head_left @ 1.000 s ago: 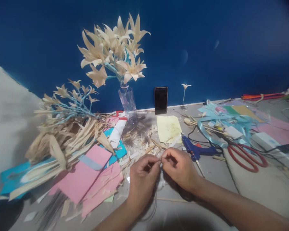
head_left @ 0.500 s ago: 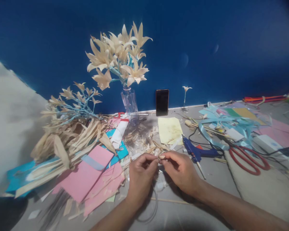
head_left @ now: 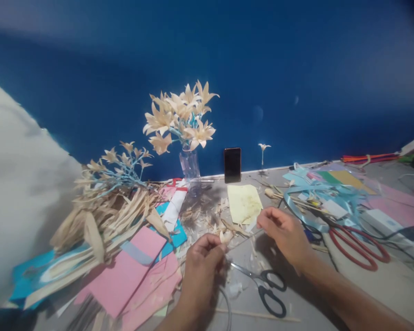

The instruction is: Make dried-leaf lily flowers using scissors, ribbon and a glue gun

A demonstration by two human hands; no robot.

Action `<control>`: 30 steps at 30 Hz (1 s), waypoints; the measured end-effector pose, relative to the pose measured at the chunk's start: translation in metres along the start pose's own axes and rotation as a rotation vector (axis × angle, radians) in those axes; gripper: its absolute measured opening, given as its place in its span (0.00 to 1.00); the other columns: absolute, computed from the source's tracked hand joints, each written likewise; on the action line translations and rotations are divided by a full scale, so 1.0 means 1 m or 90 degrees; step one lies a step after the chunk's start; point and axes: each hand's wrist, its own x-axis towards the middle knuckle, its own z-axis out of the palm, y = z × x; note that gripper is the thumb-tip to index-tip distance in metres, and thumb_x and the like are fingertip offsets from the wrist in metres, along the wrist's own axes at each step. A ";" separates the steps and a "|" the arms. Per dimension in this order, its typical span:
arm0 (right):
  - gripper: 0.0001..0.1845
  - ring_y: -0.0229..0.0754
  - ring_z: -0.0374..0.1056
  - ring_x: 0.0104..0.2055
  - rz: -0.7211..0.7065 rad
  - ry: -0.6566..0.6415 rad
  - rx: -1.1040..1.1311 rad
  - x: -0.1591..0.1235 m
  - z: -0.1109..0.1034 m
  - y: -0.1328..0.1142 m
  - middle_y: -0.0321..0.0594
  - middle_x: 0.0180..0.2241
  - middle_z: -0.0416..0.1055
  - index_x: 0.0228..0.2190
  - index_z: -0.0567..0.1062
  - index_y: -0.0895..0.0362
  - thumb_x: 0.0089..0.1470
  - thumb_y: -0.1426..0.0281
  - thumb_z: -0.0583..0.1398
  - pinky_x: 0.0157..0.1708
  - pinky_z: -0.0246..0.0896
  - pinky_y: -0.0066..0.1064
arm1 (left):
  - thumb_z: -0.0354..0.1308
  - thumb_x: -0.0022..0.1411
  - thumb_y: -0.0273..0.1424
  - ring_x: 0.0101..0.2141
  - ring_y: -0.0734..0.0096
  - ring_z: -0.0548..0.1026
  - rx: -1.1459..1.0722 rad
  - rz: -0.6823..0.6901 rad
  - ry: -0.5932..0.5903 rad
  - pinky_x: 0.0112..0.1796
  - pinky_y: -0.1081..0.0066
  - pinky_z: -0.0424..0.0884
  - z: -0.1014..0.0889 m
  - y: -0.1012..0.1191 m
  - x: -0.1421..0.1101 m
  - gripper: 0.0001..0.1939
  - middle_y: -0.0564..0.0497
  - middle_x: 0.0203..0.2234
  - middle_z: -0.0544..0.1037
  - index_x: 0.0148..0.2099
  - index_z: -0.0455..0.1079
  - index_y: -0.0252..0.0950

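My left hand (head_left: 203, 266) is closed in a pinch on a small cream husk flower piece (head_left: 225, 237), which pokes up above the fingertips. My right hand (head_left: 284, 234) is apart from it to the right, thumb and fingertips pressed together on a thin strand (head_left: 243, 241) that runs taut towards the left hand. Whether it is thread or wire is hard to tell. Black-handled scissors (head_left: 272, 292) lie below and between the hands, their tips near the left hand. A glue gun (head_left: 308, 234) is mostly hidden behind my right hand.
Husk flowers (head_left: 179, 110) stand in a clear bottle (head_left: 190, 172). Dried husks (head_left: 113, 220), pink paper (head_left: 131, 271) and small flowers (head_left: 122, 158) lie left. A phone (head_left: 232, 165) leans upright behind yellow paper (head_left: 243, 202). Red-handled scissors (head_left: 359, 248) and blue ribbon (head_left: 296, 216) are right.
My hands, close together before, have moved apart; the right drew away to the right, stretching the strand. The black-handled scissors now show between them. The view has tilted up.
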 end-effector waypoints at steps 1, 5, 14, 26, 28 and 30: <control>0.14 0.38 0.61 0.23 -0.008 -0.001 -0.016 0.003 -0.005 -0.003 0.35 0.21 0.67 0.23 0.71 0.56 0.56 0.61 0.57 0.24 0.57 0.28 | 0.68 0.47 0.33 0.17 0.80 0.62 -0.002 -0.017 -0.019 0.19 0.79 0.57 0.000 0.005 -0.004 0.13 0.57 0.15 0.67 0.27 0.66 0.36; 0.15 0.38 0.61 0.23 -0.025 -0.039 -0.075 0.002 -0.018 -0.009 0.34 0.21 0.68 0.25 0.71 0.55 0.59 0.61 0.56 0.24 0.57 0.29 | 0.68 0.47 0.33 0.17 0.80 0.62 0.064 -0.017 -0.097 0.20 0.78 0.55 -0.005 0.018 -0.020 0.12 0.55 0.15 0.68 0.25 0.68 0.34; 0.22 0.38 0.63 0.24 -0.025 -0.176 -0.174 -0.022 -0.006 -0.013 0.33 0.19 0.66 0.20 0.65 0.54 0.64 0.60 0.51 0.26 0.57 0.28 | 0.69 0.50 0.32 0.17 0.80 0.62 -0.044 -0.060 0.048 0.21 0.79 0.56 -0.060 0.014 -0.047 0.12 0.56 0.14 0.68 0.27 0.68 0.35; 0.19 0.42 0.70 0.32 -0.052 -0.360 -0.358 -0.056 0.019 -0.010 0.38 0.29 0.76 0.30 0.76 0.55 0.67 0.63 0.51 0.33 0.55 0.31 | 0.72 0.45 0.30 0.19 0.79 0.63 -0.091 -0.063 0.140 0.20 0.80 0.58 -0.098 0.026 -0.062 0.14 0.55 0.15 0.70 0.27 0.68 0.34; 0.18 0.43 0.70 0.32 -0.042 -0.361 -0.393 -0.061 0.014 -0.009 0.39 0.30 0.77 0.30 0.76 0.55 0.66 0.63 0.52 0.33 0.55 0.31 | 0.71 0.46 0.30 0.19 0.79 0.63 -0.096 -0.064 0.127 0.20 0.80 0.58 -0.098 0.027 -0.061 0.13 0.55 0.16 0.71 0.28 0.68 0.34; 0.15 0.43 0.70 0.32 -0.022 -0.348 -0.413 -0.065 0.010 -0.007 0.39 0.31 0.78 0.31 0.77 0.54 0.65 0.65 0.53 0.33 0.54 0.32 | 0.71 0.46 0.29 0.19 0.79 0.64 -0.096 -0.064 0.116 0.20 0.80 0.59 -0.099 0.029 -0.059 0.13 0.55 0.17 0.71 0.27 0.68 0.34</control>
